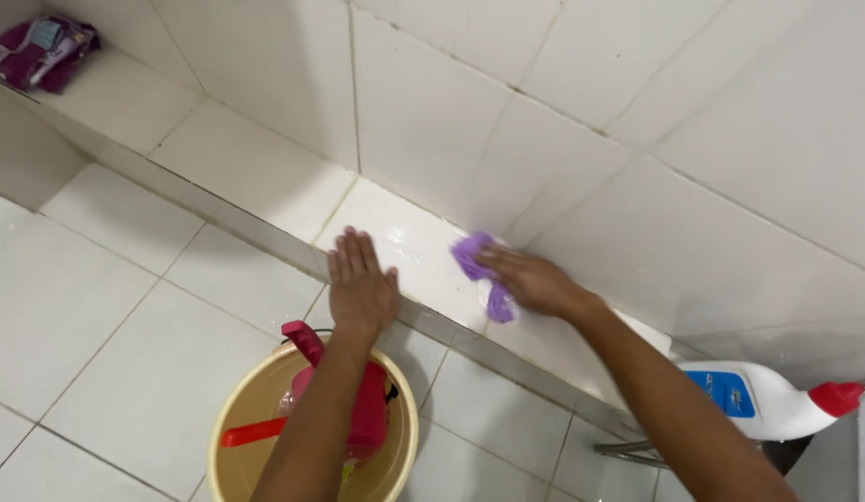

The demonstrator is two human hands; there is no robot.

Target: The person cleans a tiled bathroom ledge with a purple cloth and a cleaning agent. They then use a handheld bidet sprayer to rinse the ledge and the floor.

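Pressing a soft, wet purple cloth onto the ledge, the right hand grips it bunched; the left hand lies flat, fingers spread, at the ledge's edge.

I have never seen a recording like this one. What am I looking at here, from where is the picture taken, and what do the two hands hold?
There is no machine here. One camera sits on a person's head and looks down, so both arms reaching in from the bottom belong to that person. The left hand lies flat and empty on a wet white tiled ledge along the wall. The right hand presses a purple cloth on the same ledge. Below, on the floor, stands a yellow bucket with a pink spray bottle inside. At the right lies a white bottle with a red cap. A purple packet rests far left on the ledge.
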